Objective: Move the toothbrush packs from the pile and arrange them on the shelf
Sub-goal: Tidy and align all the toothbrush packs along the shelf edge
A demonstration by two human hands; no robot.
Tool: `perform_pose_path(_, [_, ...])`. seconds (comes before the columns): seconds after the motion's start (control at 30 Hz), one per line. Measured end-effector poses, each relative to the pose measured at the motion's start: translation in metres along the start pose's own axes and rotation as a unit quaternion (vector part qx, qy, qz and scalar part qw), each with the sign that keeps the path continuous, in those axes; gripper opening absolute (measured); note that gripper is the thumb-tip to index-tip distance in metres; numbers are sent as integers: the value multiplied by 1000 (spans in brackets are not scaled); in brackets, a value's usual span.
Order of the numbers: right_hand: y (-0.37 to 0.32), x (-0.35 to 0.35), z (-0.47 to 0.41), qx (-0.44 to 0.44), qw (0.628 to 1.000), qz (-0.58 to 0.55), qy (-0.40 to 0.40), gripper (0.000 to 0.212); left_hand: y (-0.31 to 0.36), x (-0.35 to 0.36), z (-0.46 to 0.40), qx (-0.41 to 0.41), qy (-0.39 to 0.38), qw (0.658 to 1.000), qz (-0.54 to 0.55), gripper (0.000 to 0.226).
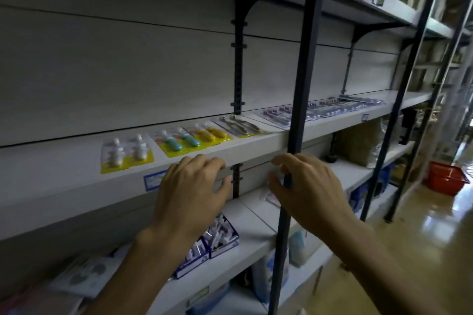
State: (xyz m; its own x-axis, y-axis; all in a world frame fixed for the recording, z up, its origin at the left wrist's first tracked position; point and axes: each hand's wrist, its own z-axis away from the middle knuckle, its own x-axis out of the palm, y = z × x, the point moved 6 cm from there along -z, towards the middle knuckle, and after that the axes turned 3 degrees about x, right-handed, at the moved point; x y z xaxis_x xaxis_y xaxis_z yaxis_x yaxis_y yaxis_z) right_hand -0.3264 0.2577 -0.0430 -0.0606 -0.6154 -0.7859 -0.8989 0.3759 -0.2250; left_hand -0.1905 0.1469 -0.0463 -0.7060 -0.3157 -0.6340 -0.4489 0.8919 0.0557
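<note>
At frame centre, the left hand (190, 188) and right hand (304, 186) hovered with loosely curled fingers, holding nothing, below the shelf (64, 171) where toothbrush packs (179, 139) lay in a row.

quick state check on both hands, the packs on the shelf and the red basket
left hand: fingers loosely curled, holding nothing
right hand: fingers curled by the dark post, grip unclear
toothbrush packs: lying flat in a row on the shelf
red basket: upright on the floor
</note>
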Motion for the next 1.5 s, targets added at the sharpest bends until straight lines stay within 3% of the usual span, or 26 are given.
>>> perform_pose_path(0.63, [304,-70,-43,61,997,47,27,31,224,184,-135,26,-27,997,62,20])
perform_pose_path(0.9, [389,-46,-97,49,998,32,28,30,256,255,-189,30,-60,996,62,22])
perform_pose_path(1.5, [593,14,-262,40,998,49,11,23,308,458,-365,23,-37,997,56,14])
